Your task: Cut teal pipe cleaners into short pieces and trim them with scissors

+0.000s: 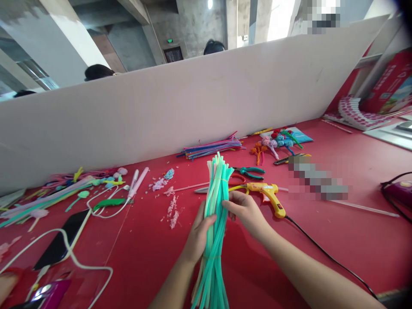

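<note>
A thick bundle of green and mint pipe cleaners [216, 189] stands tilted over the red table [322, 231], running from the bottom edge up toward the middle. My left hand [200, 234] is wrapped round the bundle at its middle, from the left. My right hand [244, 210] pinches the bundle's right side just above, fingers closed on a few strands. A thin yellow band circles the bundle near its top.
A yellow glue gun [268, 195] with a black cord lies right of my hands. Green-handled pliers [252, 172], scissors, coloured pipe cleaners [212, 148] and small pipe-cleaner flowers [278, 140] lie behind. At left are a phone [62, 240], white cables and more pipe cleaners. A white partition [193, 98] backs the table.
</note>
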`<action>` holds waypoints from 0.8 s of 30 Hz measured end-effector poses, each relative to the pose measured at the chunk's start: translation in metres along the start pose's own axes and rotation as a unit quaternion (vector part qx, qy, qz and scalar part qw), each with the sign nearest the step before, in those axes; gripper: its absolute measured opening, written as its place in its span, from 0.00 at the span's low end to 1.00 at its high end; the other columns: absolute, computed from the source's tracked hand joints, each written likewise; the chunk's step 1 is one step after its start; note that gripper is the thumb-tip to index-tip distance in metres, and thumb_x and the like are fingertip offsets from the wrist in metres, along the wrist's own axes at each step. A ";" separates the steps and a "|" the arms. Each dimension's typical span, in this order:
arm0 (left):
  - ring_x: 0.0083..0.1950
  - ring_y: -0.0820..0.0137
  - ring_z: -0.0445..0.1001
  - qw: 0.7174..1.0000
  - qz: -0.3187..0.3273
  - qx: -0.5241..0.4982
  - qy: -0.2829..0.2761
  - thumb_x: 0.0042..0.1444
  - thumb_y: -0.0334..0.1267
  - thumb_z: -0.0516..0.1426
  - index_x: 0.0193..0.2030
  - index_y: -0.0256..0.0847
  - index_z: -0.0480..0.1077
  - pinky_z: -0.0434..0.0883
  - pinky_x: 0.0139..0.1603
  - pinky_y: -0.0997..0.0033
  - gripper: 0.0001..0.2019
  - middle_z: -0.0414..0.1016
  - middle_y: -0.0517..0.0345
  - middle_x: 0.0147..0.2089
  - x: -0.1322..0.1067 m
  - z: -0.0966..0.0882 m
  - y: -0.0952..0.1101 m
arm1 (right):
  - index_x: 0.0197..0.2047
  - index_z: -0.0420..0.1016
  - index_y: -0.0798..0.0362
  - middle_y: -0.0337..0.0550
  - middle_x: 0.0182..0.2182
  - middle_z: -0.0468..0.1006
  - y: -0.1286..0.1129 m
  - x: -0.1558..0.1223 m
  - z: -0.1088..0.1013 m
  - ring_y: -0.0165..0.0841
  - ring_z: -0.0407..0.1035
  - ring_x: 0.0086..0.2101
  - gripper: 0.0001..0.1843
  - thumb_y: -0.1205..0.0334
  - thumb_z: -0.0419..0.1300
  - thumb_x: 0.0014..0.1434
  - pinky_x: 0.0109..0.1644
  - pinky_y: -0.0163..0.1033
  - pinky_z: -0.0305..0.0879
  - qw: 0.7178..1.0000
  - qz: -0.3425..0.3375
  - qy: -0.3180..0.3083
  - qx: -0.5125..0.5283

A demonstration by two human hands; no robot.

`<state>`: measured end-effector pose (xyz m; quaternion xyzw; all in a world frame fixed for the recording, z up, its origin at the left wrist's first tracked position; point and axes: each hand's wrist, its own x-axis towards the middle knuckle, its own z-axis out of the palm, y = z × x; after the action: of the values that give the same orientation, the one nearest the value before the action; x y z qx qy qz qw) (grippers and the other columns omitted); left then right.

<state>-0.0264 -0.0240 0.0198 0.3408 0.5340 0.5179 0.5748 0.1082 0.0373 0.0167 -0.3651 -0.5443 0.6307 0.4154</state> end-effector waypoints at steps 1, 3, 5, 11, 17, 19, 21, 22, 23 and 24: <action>0.36 0.63 0.72 1.000 -0.004 -0.003 0.000 0.48 0.37 0.53 0.48 0.39 0.65 0.67 0.36 0.69 0.19 0.75 0.55 0.34 0.000 0.000 0.000 | 0.25 0.64 0.54 0.33 0.17 0.62 0.000 0.000 -0.001 0.24 0.58 0.18 0.08 0.59 0.54 0.49 0.23 0.32 0.56 0.999 0.012 -0.010 0.028; 0.37 0.63 0.72 1.000 -0.006 -0.008 0.000 0.48 0.37 0.53 0.48 0.38 0.66 0.67 0.36 0.68 0.18 0.75 0.55 0.33 0.001 0.000 0.000 | 0.26 0.65 0.55 0.35 0.19 0.65 0.000 0.000 -0.001 0.25 0.60 0.20 0.07 0.60 0.54 0.48 0.24 0.32 0.58 0.997 0.029 -0.020 0.072; 0.39 0.63 0.71 1.000 0.008 -0.010 0.003 0.48 0.37 0.52 0.47 0.37 0.66 0.67 0.39 0.67 0.18 0.75 0.54 0.35 0.001 0.001 0.002 | 0.28 0.67 0.55 0.37 0.23 0.67 0.000 -0.001 0.000 0.26 0.62 0.23 0.06 0.61 0.54 0.48 0.27 0.33 0.60 0.993 0.041 -0.025 0.104; 0.44 0.63 0.70 0.999 0.041 -0.005 -0.012 0.49 0.35 0.52 0.51 0.42 0.62 0.65 0.44 0.66 0.19 0.72 0.56 0.44 0.003 0.006 0.007 | 0.29 0.68 0.56 0.37 0.24 0.68 0.001 -0.001 0.002 0.25 0.61 0.23 0.05 0.64 0.54 0.47 0.27 0.32 0.58 0.991 0.049 -0.036 0.119; 0.46 0.63 0.68 0.998 0.044 0.027 -0.023 0.47 0.34 0.55 0.49 0.43 0.62 0.65 0.44 0.68 0.20 0.70 0.56 0.46 0.003 0.006 0.008 | 0.30 0.69 0.56 0.37 0.24 0.70 -0.001 -0.001 0.006 0.26 0.62 0.25 0.08 0.61 0.57 0.46 0.28 0.33 0.59 0.996 0.024 -0.028 0.085; 0.46 0.62 0.68 0.999 0.036 0.016 -0.020 0.47 0.34 0.55 0.50 0.42 0.62 0.65 0.44 0.67 0.20 0.71 0.55 0.45 0.003 0.005 0.008 | 0.33 0.70 0.55 0.38 0.26 0.71 -0.002 -0.002 0.006 0.27 0.63 0.26 0.09 0.63 0.55 0.47 0.31 0.33 0.60 0.993 0.033 -0.034 0.105; 0.44 0.62 0.69 1.000 0.029 0.003 -0.011 0.47 0.35 0.55 0.51 0.42 0.61 0.66 0.43 0.67 0.21 0.72 0.54 0.44 0.004 0.005 0.008 | 0.36 0.70 0.54 0.39 0.29 0.72 -0.002 -0.003 0.005 0.28 0.64 0.28 0.11 0.65 0.55 0.46 0.33 0.34 0.61 0.989 0.051 -0.038 0.135; 0.43 0.62 0.70 1.000 0.030 -0.003 -0.005 0.47 0.35 0.54 0.51 0.42 0.61 0.66 0.42 0.67 0.22 0.72 0.54 0.43 0.004 0.006 0.008 | 0.37 0.70 0.54 0.39 0.30 0.73 -0.002 -0.003 0.005 0.28 0.65 0.28 0.13 0.65 0.55 0.46 0.34 0.34 0.61 0.986 0.061 -0.036 0.149; 0.43 0.62 0.70 0.999 0.033 -0.010 0.000 0.47 0.35 0.54 0.52 0.41 0.60 0.66 0.41 0.67 0.22 0.72 0.54 0.43 0.004 0.006 0.008 | 0.38 0.70 0.53 0.39 0.31 0.73 -0.001 -0.003 0.004 0.29 0.65 0.29 0.14 0.65 0.55 0.45 0.34 0.34 0.62 0.984 0.071 -0.034 0.161; 0.42 0.62 0.71 0.999 0.036 -0.017 0.004 0.47 0.35 0.54 0.53 0.41 0.60 0.67 0.41 0.67 0.23 0.72 0.53 0.42 0.004 0.006 0.008 | 0.38 0.71 0.53 0.40 0.31 0.73 -0.001 -0.003 0.004 0.29 0.66 0.29 0.14 0.65 0.55 0.45 0.34 0.34 0.62 0.981 0.081 -0.034 0.173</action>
<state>-0.0228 -0.0173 0.0271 0.3478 0.5146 0.5485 0.5598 0.1058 0.0332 0.0185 -0.3090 -0.4092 0.7591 0.4010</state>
